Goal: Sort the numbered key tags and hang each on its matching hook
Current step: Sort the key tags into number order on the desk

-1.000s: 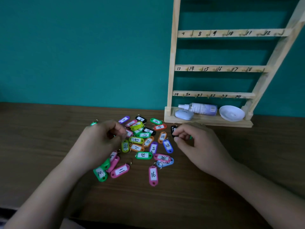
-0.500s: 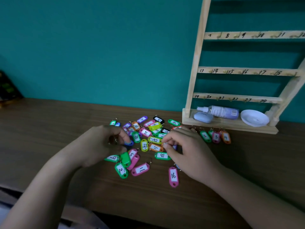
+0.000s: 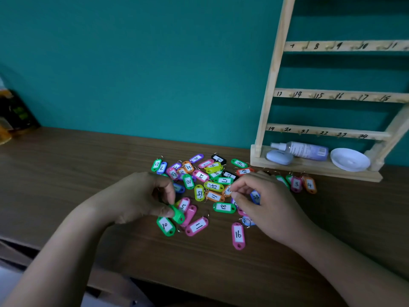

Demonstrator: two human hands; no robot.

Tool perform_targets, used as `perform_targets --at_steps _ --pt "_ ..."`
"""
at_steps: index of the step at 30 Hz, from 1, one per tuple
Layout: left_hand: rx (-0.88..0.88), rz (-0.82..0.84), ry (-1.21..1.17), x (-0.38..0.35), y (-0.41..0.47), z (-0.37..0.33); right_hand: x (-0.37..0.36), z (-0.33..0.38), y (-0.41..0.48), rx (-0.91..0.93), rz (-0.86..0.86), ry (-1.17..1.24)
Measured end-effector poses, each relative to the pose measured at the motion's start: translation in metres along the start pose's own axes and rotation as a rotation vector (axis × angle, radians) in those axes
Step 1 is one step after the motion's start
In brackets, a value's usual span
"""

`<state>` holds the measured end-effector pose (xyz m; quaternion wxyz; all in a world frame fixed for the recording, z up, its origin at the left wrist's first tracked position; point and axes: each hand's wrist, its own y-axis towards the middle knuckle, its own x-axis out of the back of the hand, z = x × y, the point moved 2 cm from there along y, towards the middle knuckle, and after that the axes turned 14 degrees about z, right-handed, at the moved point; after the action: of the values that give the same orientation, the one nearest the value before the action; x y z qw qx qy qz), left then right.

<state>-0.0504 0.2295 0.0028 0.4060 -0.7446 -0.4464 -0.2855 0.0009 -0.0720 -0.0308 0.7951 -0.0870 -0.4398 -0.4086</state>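
**Bench** (image 3: 66,173) — brown wood grain, runs under the rack and off to its left.

**Wall** (image 3: 155,63): teal, behind the rack.

**Rack** (image 3: 269,85): pale wood, upright on the bench against the wall. Three rails in view w/ handwritten nos. 7–11, 13–18, 19–24, and small hooks by the nos. Shelf at the base.

**Left hand** (image 3: 137,196): front-left of the rack base, the farther hand from it. Fingers curled, thumb and forefinger pinching a green tag (image 3: 178,214); its no. is not legible.

**Right hand** (image 3: 265,209): in front of the left end of the rack base. Thumb and forefinger tips are pressed on the end of an orange tag (image 3: 227,191); other fingers curled.

**Key tags** (image 3: 212,185): loose multi-colour heap on the bench, front-left of the rack base, between the two hands.

**Rack shelf:**
- bottle (image 3: 305,150) lying on its side, mid-shelf
- white dish (image 3: 349,159) at the right end
- pale case (image 3: 279,157) at the left end, just beside the bottle's nozzle

**Single tags:**
- Short row just in front of the rack base, incl. tag 3 (image 3: 296,184), pink, and tag 4 (image 3: 309,185), orange.
- Tag 18 (image 3: 224,207), green — near edge of the heap.
- Farthest from the rack: tag 16 (image 3: 238,235) and tag 11 (image 3: 197,226), both pink, and tag 10 (image 3: 165,226), green.
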Motion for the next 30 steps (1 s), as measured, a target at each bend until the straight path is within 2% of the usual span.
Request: perform_targets --at_steps 7,11,15,21,30 --pt "-0.186 -0.122 -0.102 -0.011 0.008 -0.024 -0.002 0.0 0.001 0.006 0.016 -0.005" --pt "-0.291 -0.08 -0.106 -0.03 0.018 -0.05 -0.003 0.0 0.001 0.016 0.016 -0.017" --pt "-0.321 -0.047 -0.035 -0.04 0.025 -0.059 -0.003 -0.001 0.001 0.015 0.014 -0.021" --pt "-0.311 -0.022 -0.04 -0.04 0.022 -0.057 -0.002 0.001 -0.001 0.039 0.02 -0.029" --pt "-0.032 -0.249 0.045 -0.01 0.009 -0.027 -0.002 0.003 -0.002 0.032 0.026 -0.014"
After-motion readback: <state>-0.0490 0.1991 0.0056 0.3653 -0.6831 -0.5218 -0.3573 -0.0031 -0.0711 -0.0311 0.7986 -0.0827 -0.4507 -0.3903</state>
